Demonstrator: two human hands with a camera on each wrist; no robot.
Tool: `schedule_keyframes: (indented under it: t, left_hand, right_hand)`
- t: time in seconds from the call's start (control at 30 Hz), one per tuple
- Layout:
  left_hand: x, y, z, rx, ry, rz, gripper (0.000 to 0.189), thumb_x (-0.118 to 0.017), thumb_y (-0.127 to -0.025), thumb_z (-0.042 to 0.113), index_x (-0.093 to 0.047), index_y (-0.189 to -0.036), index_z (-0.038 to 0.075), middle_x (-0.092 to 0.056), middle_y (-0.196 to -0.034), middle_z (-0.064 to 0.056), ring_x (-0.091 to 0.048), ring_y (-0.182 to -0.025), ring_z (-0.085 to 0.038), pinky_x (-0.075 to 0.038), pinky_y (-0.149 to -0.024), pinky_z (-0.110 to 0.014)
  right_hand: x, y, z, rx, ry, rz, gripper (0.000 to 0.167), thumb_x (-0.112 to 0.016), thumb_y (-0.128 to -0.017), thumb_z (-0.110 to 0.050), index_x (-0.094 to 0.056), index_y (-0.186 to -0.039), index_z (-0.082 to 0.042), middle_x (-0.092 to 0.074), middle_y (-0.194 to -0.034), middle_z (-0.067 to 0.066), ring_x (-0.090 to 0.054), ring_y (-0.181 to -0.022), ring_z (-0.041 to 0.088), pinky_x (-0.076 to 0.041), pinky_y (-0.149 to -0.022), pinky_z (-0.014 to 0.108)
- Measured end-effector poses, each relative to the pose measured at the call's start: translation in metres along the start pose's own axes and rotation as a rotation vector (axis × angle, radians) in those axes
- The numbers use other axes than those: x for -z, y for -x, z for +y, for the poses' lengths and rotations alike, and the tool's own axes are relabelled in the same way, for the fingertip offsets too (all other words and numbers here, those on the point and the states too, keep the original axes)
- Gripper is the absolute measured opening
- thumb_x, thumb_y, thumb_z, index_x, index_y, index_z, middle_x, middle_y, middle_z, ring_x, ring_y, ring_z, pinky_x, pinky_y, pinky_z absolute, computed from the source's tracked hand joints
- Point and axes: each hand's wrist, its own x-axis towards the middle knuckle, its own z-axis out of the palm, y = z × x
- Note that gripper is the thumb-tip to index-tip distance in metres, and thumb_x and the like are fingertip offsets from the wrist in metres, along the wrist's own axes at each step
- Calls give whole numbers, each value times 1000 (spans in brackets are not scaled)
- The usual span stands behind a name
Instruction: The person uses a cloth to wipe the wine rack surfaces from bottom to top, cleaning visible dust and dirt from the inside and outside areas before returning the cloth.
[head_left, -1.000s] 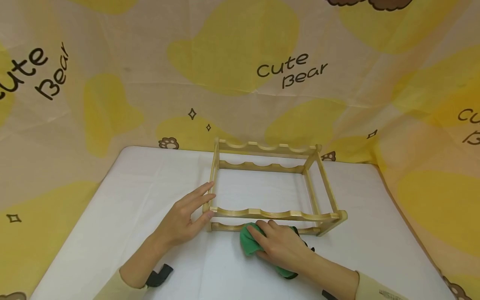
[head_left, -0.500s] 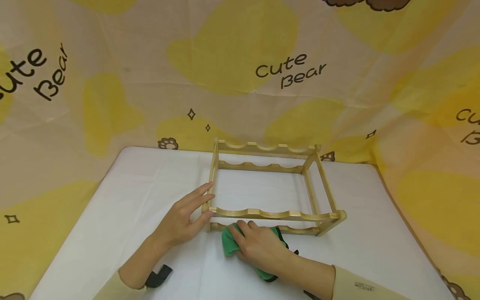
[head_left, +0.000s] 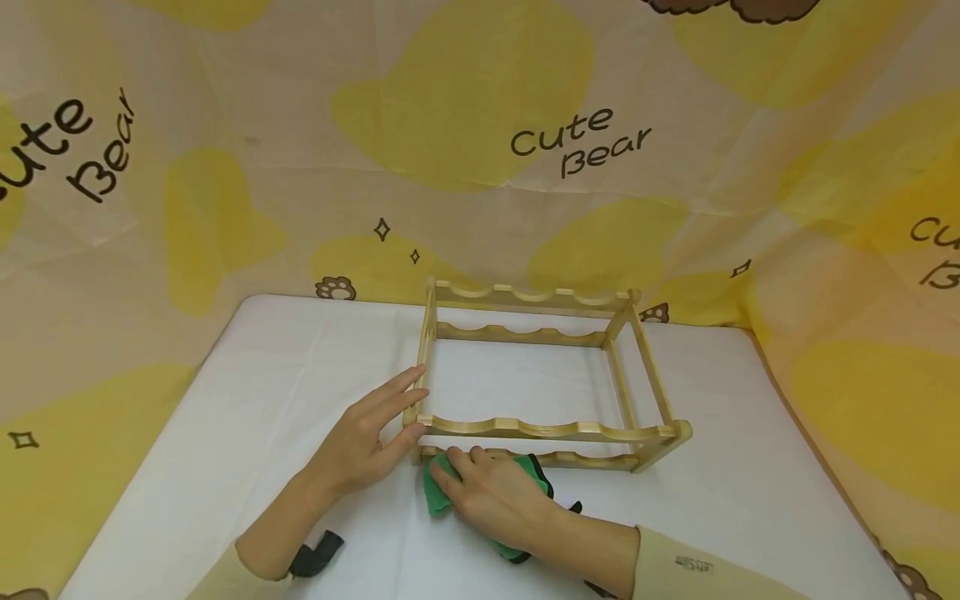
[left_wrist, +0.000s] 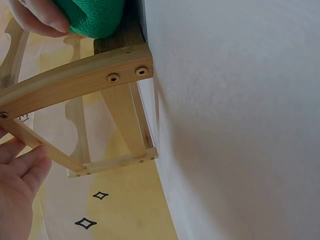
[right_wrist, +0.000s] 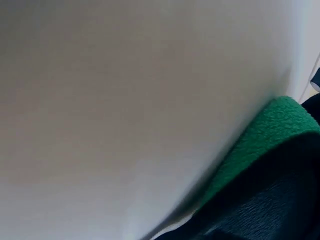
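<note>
A light wooden rack (head_left: 517, 429) with scalloped rails stands on the white table. My left hand (head_left: 360, 442) touches its left side near the front corner, fingers mostly straight and spread. In the left wrist view, the fingers of that hand (left_wrist: 22, 182) lie along a side bar. My right hand (head_left: 498, 500) grips a green cloth (head_left: 437, 492) with dark edging at the left part of the lower front rail. The left wrist view shows the bunched cloth (left_wrist: 97, 17) by the rack's end piece. Cloth and dark edging fill the right wrist view's lower corner; fingers are hidden there.
The white tabletop (head_left: 300, 367) spreads around the rack. A yellow and beige printed fabric (head_left: 450, 125) hangs behind and at both sides. Near the left wrist is a dark strap end (head_left: 318, 554).
My right hand has slid left along the lower front rail with the green cloth, from near its middle toward the left end. The left hand and rack stay in place.
</note>
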Motion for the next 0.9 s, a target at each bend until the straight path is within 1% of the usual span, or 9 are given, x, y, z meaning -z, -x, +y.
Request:
schedule_keyframes:
  t: [0.2,0.37,0.47,0.57,0.67,0.73,0.8,0.9]
  left_hand:
    - [1,0,1,10,1,-7,43,-75,-91,10,-67,-133,1,-52,-157,-14,-54,-140,-31,-34,-120,-21]
    - [1,-1,2,2,-1,-3,42,-75,-91,10,-67,-132,0,-53,-155,-16,-55,-139,-32,-35,-120,-21]
    - [0,-1,1,-1,-2,1,42,-75,-91,10,-67,-131,-1,-53,-155,-17,-56,-138,-33,-34,-119,-21]
    - [0,0,1,-2,3,2,42,-74,-91,9,-67,-131,-2,-53,-154,-17,-56,-138,-33,-35,-119,-20]
    - [0,0,2,-3,5,2,42,-74,-91,9,-67,-131,-2,-53,-154,-18,-56,-138,-33,-35,-119,-21]
    - [1,0,2,-2,6,2,42,-74,-91,9,-67,-131,-1,-53,-154,-19,-56,-138,-33,-35,-119,-20]
    - [1,-1,3,0,5,0,42,-74,-91,9,-67,-131,-1,-53,-154,-19,-55,-139,-32,-35,-119,-21]
    - [1,-1,4,7,6,-5,42,-74,-91,8,-67,-131,-1,-53,-154,-19,-55,-139,-32,-34,-119,-21]
  right_hand:
    - [0,6,2,23,2,-11,35,-74,-99,-26,-72,-134,-22,-68,-128,3,-67,-81,13,-59,-66,21]
    - [1,14,6,31,2,-25,36,-76,-97,-23,-73,-132,-22,-68,-131,4,-70,-89,14,-62,-75,24]
    - [3,21,8,36,0,-28,37,-79,-94,-22,-74,-130,-21,-68,-131,5,-71,-94,16,-62,-78,24]
    - [5,29,12,36,-13,-29,36,-81,-93,-21,-75,-129,-21,-68,-131,6,-71,-98,18,-62,-77,23]
    - [8,37,15,40,-15,-30,37,-81,-93,-22,-75,-129,-21,-67,-133,7,-70,-99,18,-61,-73,21]
    - [10,43,18,43,-18,-33,37,-81,-92,-22,-75,-129,-22,-66,-134,8,-70,-97,18,-61,-69,20]
    - [11,49,21,47,-11,-37,39,-82,-91,-22,-75,-129,-21,-65,-135,9,-69,-92,17,-58,-64,18]
    - [12,60,26,52,-2,-30,39,-80,-91,-21,-75,-130,-21,-65,-136,10,-67,-87,16,-55,-58,16]
